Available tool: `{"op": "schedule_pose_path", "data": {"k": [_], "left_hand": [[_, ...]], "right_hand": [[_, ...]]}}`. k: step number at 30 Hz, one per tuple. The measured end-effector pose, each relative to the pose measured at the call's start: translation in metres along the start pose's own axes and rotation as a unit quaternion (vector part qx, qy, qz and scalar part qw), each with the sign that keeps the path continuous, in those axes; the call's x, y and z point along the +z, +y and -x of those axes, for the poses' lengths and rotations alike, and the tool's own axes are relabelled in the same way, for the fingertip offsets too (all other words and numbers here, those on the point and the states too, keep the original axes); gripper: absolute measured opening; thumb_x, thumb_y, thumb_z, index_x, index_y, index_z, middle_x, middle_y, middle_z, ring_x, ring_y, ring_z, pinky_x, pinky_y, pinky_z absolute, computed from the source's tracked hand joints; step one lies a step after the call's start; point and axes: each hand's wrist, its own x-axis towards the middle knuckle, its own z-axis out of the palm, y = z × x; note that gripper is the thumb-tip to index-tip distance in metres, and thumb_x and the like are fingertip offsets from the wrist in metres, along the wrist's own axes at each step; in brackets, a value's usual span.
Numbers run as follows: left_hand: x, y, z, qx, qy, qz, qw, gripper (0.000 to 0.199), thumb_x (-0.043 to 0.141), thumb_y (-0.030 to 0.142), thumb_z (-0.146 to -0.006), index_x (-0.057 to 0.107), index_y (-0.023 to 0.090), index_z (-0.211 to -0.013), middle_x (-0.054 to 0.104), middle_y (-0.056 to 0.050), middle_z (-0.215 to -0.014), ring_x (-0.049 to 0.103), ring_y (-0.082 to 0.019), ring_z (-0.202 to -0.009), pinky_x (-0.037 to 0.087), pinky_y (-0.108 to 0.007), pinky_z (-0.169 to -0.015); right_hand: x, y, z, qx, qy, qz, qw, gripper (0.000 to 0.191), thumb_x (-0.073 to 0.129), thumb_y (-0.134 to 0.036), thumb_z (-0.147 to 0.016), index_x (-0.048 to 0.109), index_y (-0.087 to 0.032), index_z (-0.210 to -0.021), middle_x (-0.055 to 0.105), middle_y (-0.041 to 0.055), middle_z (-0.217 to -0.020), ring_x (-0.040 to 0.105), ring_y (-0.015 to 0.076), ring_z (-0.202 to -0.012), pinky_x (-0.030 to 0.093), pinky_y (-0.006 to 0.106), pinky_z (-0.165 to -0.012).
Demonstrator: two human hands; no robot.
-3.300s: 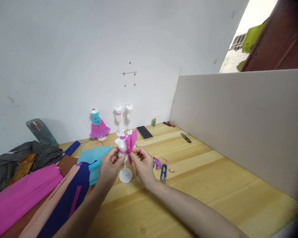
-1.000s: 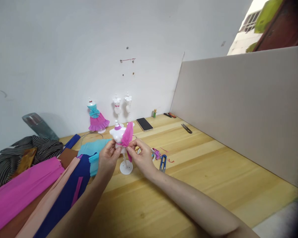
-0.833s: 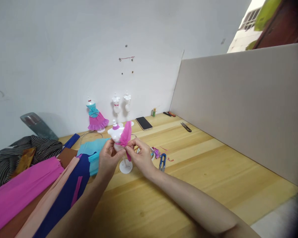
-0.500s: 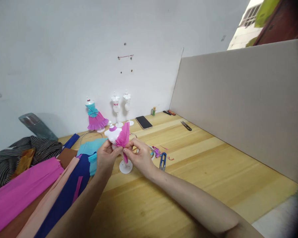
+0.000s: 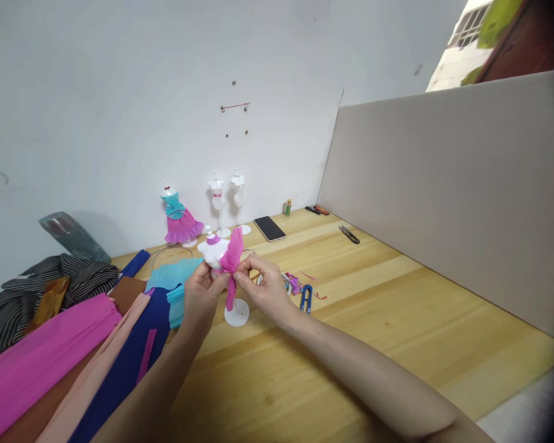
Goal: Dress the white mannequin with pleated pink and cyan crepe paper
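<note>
A small white mannequin on a round base stands in front of me, with a purple band at its neck. At its waist a pink crepe paper piece is gathered, fanned out above and hanging in a narrow tail below. My left hand is closed around the mannequin's waist, its thumb against the gathered paper. From the other side, my right hand pinches the same paper between thumb and forefinger. Blue-handled thread snips lie just right of my right hand, beside purple paper scraps.
Crepe paper sheets and a striped cloth cover the left side. Along the wall stand a dressed mannequin, two white mannequins, a phone and a small green bottle. Black snips lie further right.
The pink paper's lower tail hangs a little longer and further left below my fingers. Both hands keep their grip at the waist. The whole view has shifted slightly.
</note>
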Motion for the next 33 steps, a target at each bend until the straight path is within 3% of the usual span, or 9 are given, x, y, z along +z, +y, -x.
{"op": "schedule_pose_path", "data": {"k": [8,18,21,25,29,33], "left_hand": [[-0.0018,-0.0033,0.0003,0.009,-0.013,-0.007,1.000,0.034,0.074,0.034,-0.068,0.062,0.015,-0.093,0.071,-0.006,-0.091,0.067,-0.022,-0.088,0.054,-0.031,-0.075],[-0.0031,-0.0034,0.0009,0.013,-0.023,-0.021,0.999,0.029,0.072,0.031,-0.070,0.064,0.016,-0.093,0.069,-0.003,-0.082,0.065,-0.018,-0.078,0.049,-0.023,-0.060],[-0.0027,-0.0020,0.0007,0.012,-0.025,-0.019,0.999,0.027,0.072,0.031,-0.070,0.064,0.015,-0.091,0.068,-0.002,-0.078,0.062,-0.015,-0.069,0.045,-0.021,-0.054],[-0.0025,-0.0010,0.0006,0.014,-0.024,-0.017,0.999,0.027,0.072,0.031,-0.070,0.065,0.016,-0.091,0.067,-0.001,-0.075,0.055,-0.011,-0.057,0.041,-0.020,-0.050],[-0.0024,-0.0004,0.0013,0.016,-0.024,-0.017,0.999,0.027,0.072,0.030,-0.069,0.066,0.016,-0.091,0.068,0.000,-0.076,0.054,-0.010,-0.057,0.040,-0.020,-0.050],[-0.0016,0.0007,0.0021,0.015,-0.024,-0.018,0.999,0.025,0.072,0.031,-0.069,0.065,0.015,-0.088,0.069,-0.001,-0.077,0.055,-0.010,-0.059,0.041,-0.020,-0.051]], "right_hand": [[-0.0030,-0.0014,-0.0033,-0.018,-0.017,-0.031,0.999,0.012,0.054,-0.019,-0.077,0.055,-0.019,-0.065,0.054,-0.0025,-0.063,0.051,0.0126,-0.062,0.042,0.026,-0.062],[0.0007,0.0033,-0.0084,0.064,-0.019,-0.155,0.986,0.014,0.056,-0.026,-0.075,0.055,-0.019,-0.063,0.055,-0.0028,-0.059,0.051,0.0117,-0.055,0.044,0.025,-0.056],[-0.0014,0.0007,-0.0091,0.051,-0.019,-0.124,0.991,0.015,0.054,-0.025,-0.076,0.053,-0.019,-0.062,0.053,-0.0028,-0.059,0.050,0.0117,-0.056,0.042,0.025,-0.057],[-0.0068,-0.0041,-0.0090,-0.005,-0.006,0.001,1.000,0.015,0.050,-0.018,-0.077,0.050,-0.020,-0.062,0.051,-0.0021,-0.061,0.049,0.0127,-0.060,0.039,0.026,-0.060],[-0.0080,-0.0039,-0.0076,-0.079,0.002,0.083,0.993,0.016,0.049,-0.014,-0.079,0.049,-0.020,-0.065,0.051,-0.0015,-0.063,0.049,0.0131,-0.061,0.038,0.027,-0.061],[-0.0036,0.0005,-0.0052,-0.107,0.012,0.096,0.989,0.015,0.049,-0.014,-0.081,0.051,-0.020,-0.068,0.051,-0.0011,-0.064,0.049,0.0133,-0.062,0.039,0.026,-0.060]]}}
